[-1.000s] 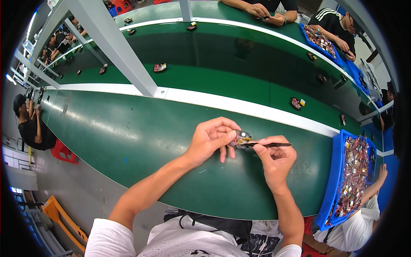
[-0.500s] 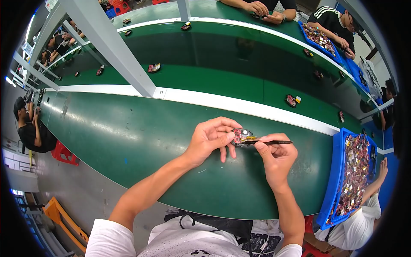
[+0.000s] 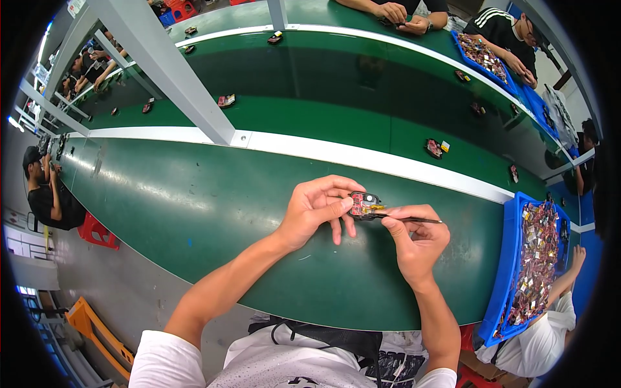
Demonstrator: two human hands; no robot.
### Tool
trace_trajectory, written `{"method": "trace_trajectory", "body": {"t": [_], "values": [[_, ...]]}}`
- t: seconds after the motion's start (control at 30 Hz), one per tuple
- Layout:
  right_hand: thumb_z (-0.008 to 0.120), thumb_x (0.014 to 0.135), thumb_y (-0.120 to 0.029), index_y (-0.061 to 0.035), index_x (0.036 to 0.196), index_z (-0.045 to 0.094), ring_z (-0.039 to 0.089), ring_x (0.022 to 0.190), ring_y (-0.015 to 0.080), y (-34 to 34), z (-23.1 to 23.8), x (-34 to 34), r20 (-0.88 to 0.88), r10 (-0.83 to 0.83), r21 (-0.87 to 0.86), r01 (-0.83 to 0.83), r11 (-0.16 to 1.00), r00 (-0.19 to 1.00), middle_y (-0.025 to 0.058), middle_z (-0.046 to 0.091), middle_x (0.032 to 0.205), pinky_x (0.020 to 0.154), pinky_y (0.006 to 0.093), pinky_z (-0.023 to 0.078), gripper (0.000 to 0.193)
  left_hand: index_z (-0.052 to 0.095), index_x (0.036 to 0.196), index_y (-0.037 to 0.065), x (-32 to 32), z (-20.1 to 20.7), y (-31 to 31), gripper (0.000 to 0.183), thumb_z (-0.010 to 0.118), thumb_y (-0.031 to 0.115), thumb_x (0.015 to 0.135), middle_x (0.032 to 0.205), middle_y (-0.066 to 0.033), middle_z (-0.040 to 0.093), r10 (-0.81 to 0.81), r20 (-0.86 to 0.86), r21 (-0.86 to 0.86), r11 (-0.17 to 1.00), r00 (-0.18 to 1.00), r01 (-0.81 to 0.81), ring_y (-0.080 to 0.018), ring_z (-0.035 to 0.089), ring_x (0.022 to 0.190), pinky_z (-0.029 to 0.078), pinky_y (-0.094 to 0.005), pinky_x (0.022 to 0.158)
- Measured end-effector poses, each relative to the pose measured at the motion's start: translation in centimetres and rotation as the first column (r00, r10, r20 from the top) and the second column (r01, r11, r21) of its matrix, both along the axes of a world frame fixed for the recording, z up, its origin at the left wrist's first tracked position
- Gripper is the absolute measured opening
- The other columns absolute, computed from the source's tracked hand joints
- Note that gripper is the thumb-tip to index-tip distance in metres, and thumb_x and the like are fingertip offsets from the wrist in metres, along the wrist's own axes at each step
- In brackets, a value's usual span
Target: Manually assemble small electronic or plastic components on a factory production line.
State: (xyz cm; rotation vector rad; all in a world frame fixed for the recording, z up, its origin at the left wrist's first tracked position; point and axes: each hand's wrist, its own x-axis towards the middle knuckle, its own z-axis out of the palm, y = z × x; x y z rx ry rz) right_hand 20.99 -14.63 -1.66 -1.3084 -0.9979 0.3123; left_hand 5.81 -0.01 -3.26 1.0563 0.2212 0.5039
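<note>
Above the green tabletop point(image 3: 259, 213), my left hand point(image 3: 315, 210) pinches a small black-cased electronic device point(image 3: 356, 208) between thumb and fingers. Its open face shows a red circuit board and a yellow piece. My right hand point(image 3: 419, 242) grips a thin dark tool, apparently tweezers point(image 3: 424, 220), between thumb and forefinger. The tool's tip reaches the device's right side, by the yellow piece. The exact contact there is too small to tell.
A blue tray point(image 3: 508, 258) heaped with small red-wired parts stands at the right, beside another person's hand point(image 3: 577, 257). Beyond a white rail point(image 3: 362, 157), several devices like this one point(image 3: 433, 148) lie on a green conveyor belt point(image 3: 323, 123). A grey post point(image 3: 168, 64) rises at the left.
The devices on the belt have shifted left. The tweezers have tilted, with their rear end lower. My left hand has barely moved, still holding the device.
</note>
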Motion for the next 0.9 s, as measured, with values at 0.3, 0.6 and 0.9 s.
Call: {"method": "trace_trajectory", "body": {"t": [0.3,0.6,0.9], "values": [[0.08,0.082,0.004,0.0017,0.088,0.073,0.055,0.055,0.0023,0.1,-0.09,0.28,0.07,0.008,-0.004,-0.008,1.0,0.997,0.0073,0.075,0.084,0.048,0.0171,0.039,0.01,0.06,0.122,-0.01,-0.05,0.25,-0.12,0.028,0.059,0.007,0.1,0.1,-0.0187,0.069,-0.006,-0.016,0.005,1.0,1.0,0.006,-0.0215,0.071,0.068,0.056,-0.0271,0.048],[0.08,0.082,0.005,0.002,0.087,0.072,0.051,0.053,0.0006,0.02,0.03,0.25,0.049,0.034,-0.045,-0.032,0.998,0.998,0.006,0.074,0.082,0.046,0.0175,0.035,0.01,0.061,0.123,-0.01,-0.11,0.23,-0.24,0.029,0.059,0.008,0.1,0.098,-0.0178,0.07,-0.013,-0.043,0.014,1.0,0.999,0.013,-0.0214,0.071,0.067,0.056,-0.0271,0.048],[0.08,0.083,0.003,0.0018,0.089,0.072,0.05,0.052,-0.0002,0.03,-0.16,-0.06,0.031,0.001,-0.038,0.0,0.999,1.0,0.003,0.071,0.076,0.046,0.0173,0.033,0.01,0.063,0.122,-0.01,-0.08,0.41,-0.36,0.029,0.06,0.008,0.1,0.096,-0.0176,0.071,0.016,-0.064,0.035,0.999,0.998,-0.013,-0.0219,0.072,0.065,0.056,-0.0272,0.048]]}}
